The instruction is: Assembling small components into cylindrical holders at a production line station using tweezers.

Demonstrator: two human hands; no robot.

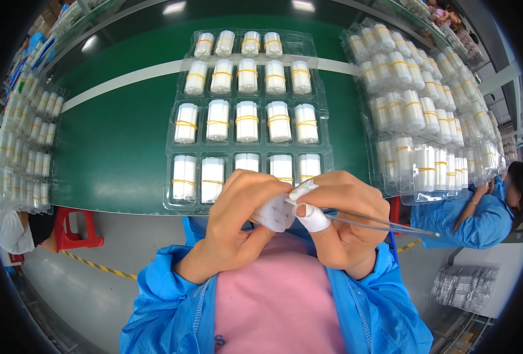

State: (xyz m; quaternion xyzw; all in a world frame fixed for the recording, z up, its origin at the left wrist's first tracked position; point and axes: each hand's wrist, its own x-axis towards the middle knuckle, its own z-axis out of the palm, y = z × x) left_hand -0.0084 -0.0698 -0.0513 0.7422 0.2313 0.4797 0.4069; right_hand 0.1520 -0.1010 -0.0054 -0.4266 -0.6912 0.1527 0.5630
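Close in front of my chest, my left hand (238,218) is closed round a bundle of white tubes (271,216), whose round ends face me. My right hand (347,218) meets it from the other side, with thumb and forefinger at the bundle's edge. White tape wraps that thumb and a fingertip. Metal tweezers (385,225) are held in my right hand and stick out to the right; their other end is hidden by the fingers. Just beyond my hands lies a clear plastic tray (173,150) with rows of white tube bundles (247,121), banded in yellow.
The tray rests on a green table (114,141) with a white stripe. Stacked trays of banded bundles (420,112) stand at the right, more bundles (34,141) at the left. A co-worker in blue (474,215) sits at the right; a red stool (75,229) stands at the left.
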